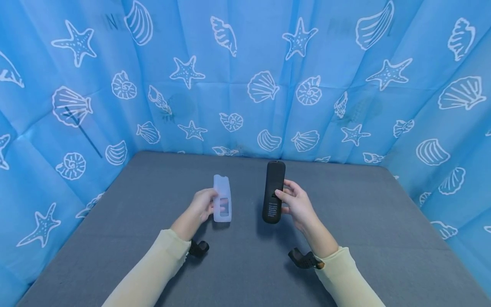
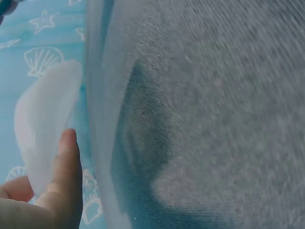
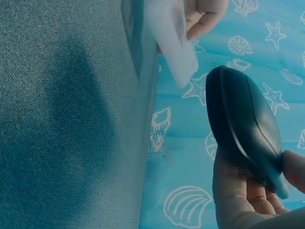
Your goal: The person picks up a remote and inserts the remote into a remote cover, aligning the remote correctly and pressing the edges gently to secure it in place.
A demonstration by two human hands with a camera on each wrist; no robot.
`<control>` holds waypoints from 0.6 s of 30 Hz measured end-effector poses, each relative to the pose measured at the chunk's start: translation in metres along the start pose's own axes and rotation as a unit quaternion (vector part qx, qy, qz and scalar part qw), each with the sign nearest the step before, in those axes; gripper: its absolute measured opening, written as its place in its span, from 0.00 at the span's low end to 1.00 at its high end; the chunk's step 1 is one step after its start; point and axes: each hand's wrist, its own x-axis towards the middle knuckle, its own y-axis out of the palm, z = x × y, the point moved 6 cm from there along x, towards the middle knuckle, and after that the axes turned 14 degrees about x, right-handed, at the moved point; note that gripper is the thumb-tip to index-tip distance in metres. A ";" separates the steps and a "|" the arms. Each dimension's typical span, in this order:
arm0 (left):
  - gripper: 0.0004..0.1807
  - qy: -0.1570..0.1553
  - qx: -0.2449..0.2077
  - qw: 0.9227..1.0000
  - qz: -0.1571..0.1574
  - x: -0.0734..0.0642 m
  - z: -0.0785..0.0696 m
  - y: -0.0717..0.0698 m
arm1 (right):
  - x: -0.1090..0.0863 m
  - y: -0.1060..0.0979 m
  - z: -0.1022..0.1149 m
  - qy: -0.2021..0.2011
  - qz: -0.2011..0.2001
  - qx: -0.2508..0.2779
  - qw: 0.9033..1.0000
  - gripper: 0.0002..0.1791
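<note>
Remote [image 1: 274, 183], pale cover [image 1: 223, 188]: long axes pointing forward, far ends perhaps raised.

Site is reading as a curtained tabletop booth; a blue curtain [image 1: 245, 106], bearing white starfish [image 1: 188, 71] and seashell prints [image 1: 262, 86], is hanging in folds along the back and both sides; a dark grey table [image 1: 245, 264], showing a woven surface, is spanning the enclosure; black wrist mounts [image 1: 303, 259] are suggesting a recording station; the curtain is hiding the wider room, so home or lab is going undetermined.
</note>
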 end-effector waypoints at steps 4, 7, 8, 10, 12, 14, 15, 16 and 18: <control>0.29 0.018 -0.056 0.998 0.008 -0.003 -0.004 0.002 | -0.001 0.000 0.000 -0.004 0.001 -0.001 1.000 0.26; 0.29 0.027 -0.107 0.994 0.008 -0.005 -0.006 0.002 | -0.001 0.001 -0.001 -0.005 0.001 -0.004 1.000 0.25; 0.29 0.031 -0.125 0.992 0.009 -0.006 -0.007 0.002 | -0.001 0.001 -0.002 -0.005 0.002 -0.006 1.000 0.24; 0.29 0.038 -0.160 0.986 0.007 -0.008 -0.009 0.002 | -0.001 0.002 -0.003 -0.006 0.004 -0.012 1.000 0.23; 0.29 0.045 -0.187 0.981 0.005 -0.009 -0.010 0.002 | -0.001 0.003 -0.004 -0.006 0.005 -0.017 1.000 0.23; 0.29 0.049 -0.208 0.977 0.007 -0.009 -0.011 0.002 | -0.002 0.004 -0.004 -0.008 0.005 -0.019 1.000 0.22; 0.29 0.051 -0.214 0.976 0.007 -0.009 -0.011 0.002 | -0.002 0.003 -0.004 -0.009 0.004 -0.020 1.000 0.22; 0.30 0.052 -0.219 0.974 0.007 -0.009 -0.011 0.002 | -0.002 0.003 -0.004 -0.009 0.003 -0.020 1.000 0.22; 0.30 0.055 -0.225 0.973 0.006 -0.009 -0.012 0.003 | -0.002 0.003 -0.003 -0.010 0.001 -0.020 1.000 0.22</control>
